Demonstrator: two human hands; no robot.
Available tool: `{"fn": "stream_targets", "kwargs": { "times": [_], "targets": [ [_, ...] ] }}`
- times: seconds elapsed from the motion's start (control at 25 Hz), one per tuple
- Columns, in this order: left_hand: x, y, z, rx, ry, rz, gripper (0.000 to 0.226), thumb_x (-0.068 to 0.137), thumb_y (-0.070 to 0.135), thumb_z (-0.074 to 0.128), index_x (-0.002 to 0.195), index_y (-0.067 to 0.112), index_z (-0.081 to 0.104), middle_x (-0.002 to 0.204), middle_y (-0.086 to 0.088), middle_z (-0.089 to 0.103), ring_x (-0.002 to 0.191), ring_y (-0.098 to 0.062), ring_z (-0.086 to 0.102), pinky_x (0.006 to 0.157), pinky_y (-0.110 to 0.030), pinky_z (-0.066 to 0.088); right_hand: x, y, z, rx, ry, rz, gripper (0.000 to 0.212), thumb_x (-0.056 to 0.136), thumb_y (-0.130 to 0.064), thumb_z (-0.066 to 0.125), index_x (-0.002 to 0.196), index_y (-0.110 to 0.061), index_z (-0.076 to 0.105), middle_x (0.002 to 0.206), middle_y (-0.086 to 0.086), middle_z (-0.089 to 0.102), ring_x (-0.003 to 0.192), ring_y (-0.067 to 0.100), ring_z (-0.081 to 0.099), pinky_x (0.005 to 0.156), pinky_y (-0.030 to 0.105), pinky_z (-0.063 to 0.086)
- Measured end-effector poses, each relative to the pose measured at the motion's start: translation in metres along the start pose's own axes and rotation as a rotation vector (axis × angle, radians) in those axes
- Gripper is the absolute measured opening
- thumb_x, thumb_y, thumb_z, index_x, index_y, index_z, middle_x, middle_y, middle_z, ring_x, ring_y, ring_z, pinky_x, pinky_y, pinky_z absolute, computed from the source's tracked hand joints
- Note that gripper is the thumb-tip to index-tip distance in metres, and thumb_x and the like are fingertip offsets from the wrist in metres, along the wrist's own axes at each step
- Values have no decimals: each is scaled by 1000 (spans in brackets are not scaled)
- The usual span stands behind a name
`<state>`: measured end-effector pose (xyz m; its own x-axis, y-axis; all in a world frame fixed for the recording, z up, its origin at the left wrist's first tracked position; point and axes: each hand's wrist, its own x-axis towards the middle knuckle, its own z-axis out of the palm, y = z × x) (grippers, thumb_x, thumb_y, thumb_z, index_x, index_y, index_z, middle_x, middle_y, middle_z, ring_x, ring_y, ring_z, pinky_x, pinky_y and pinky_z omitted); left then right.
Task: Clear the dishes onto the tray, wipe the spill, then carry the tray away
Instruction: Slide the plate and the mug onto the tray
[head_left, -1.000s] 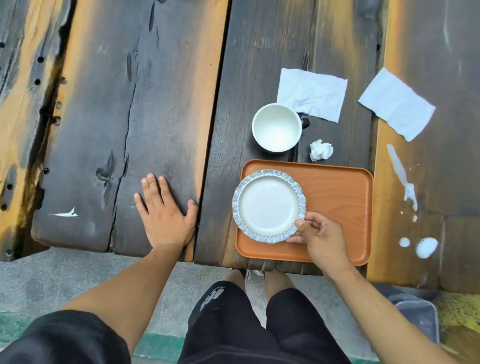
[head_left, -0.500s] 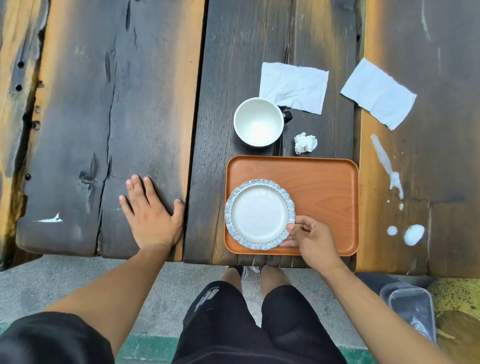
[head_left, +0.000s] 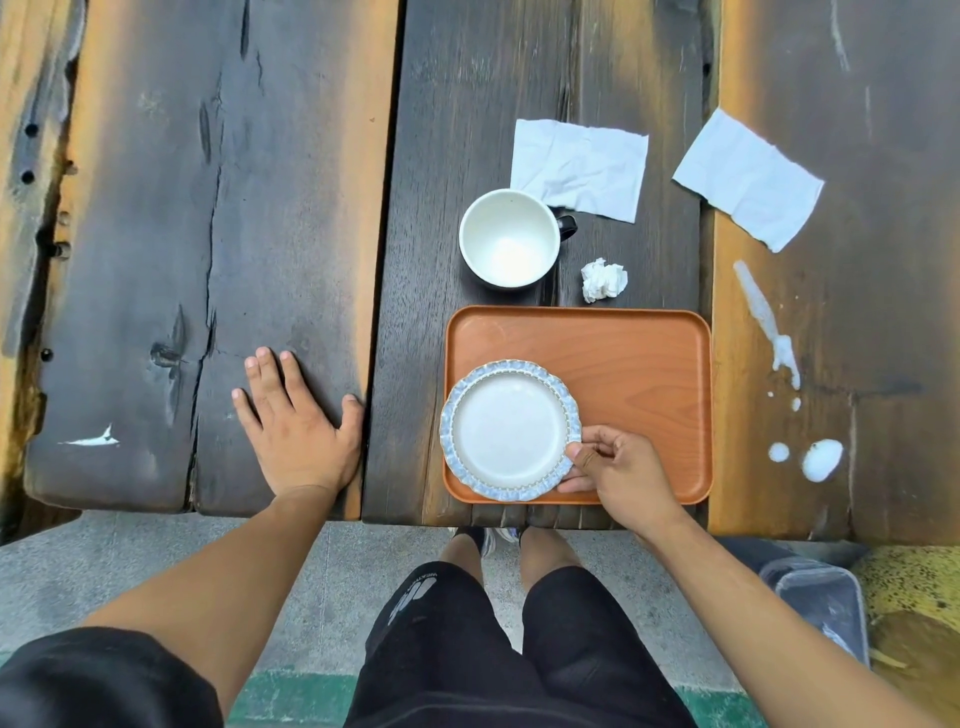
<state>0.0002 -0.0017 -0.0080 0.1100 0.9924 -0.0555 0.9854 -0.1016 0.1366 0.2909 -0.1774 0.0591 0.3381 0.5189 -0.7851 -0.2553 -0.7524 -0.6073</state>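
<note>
Both hands sit at the near edge of the surface (head_left: 291, 218), a top of dark weathered planks. Left hand (head_left: 298, 423) lies flat on a plank, palm down, fingers straight and slightly spread, holding nothing. To its right, well apart from it, an orange tray (head_left: 639, 364) rests on the surface with its near edge close to the plank ends. A white plate (head_left: 509, 428) with a scalloped blue rim lies in the tray's near-left corner. Right hand (head_left: 618, 470) pinches the plate's right rim, thumb on top and curled fingers beneath. Just beyond the tray's far edge stands a white cup (head_left: 509, 236) with a dark handle, upright and off the tray, and beside it to the right a crumpled tissue ball (head_left: 602, 279). Farther back a flat napkin (head_left: 579, 169) lies touching the cup's far side. Another napkin (head_left: 748, 179) lies further right. Right of the tray, a white spill (head_left: 822, 460) shows as a streak and several drops on the lighter plank.
</note>
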Motion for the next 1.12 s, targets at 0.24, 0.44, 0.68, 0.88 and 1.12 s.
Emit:
{"fn": "stream_targets", "kwargs": {
  "times": [0.24, 0.44, 0.68, 0.88, 1.12],
  "targets": [
    [0, -1, 0, -5, -10, 0, 88, 90, 53, 41, 158, -1, 26, 169, -24, 20, 158, -38, 15, 129, -57, 8, -2, 7, 2, -29, -37, -1, 13, 98, -4, 63, 108, -7, 70, 108, 12, 72, 72, 22, 74, 66, 28, 63],
    [0, -1, 2, -4, 8, 4, 88, 89, 52, 41, 158, -1, 28, 168, -25, 22, 158, -39, 17, 128, -58, 9, -2, 7, 1, -53, -53, -12, 11, 98, -6, 63, 100, -12, 73, 100, 10, 74, 72, 20, 74, 72, 32, 63],
    [-1, 0, 4, 5, -7, 18, 87, 90, 51, 41, 157, -3, 28, 167, -28, 22, 157, -42, 17, 128, -60, 10, -2, 3, -2, -116, -59, -3, 11, 98, -15, 64, 96, -16, 75, 89, 3, 78, 74, 18, 75, 77, 36, 63],
    [8, 11, -6, -66, 18, 187, 72, 88, 38, 44, 146, -3, 46, 158, -30, 37, 151, -47, 30, 124, -65, 18, 2, -24, -14, -221, 118, -75, 25, 101, -31, 59, 88, -18, 75, 78, 2, 77, 71, 17, 75, 66, 29, 60],
    [81, 103, -7, -120, -71, 351, 68, 98, 40, 29, 159, 10, 34, 168, -20, 27, 158, -38, 20, 128, -57, 10, 27, -94, -8, -139, 213, -262, 17, 103, -20, 54, 103, -19, 71, 83, 1, 76, 68, 11, 72, 64, 26, 58]
  ]
}}
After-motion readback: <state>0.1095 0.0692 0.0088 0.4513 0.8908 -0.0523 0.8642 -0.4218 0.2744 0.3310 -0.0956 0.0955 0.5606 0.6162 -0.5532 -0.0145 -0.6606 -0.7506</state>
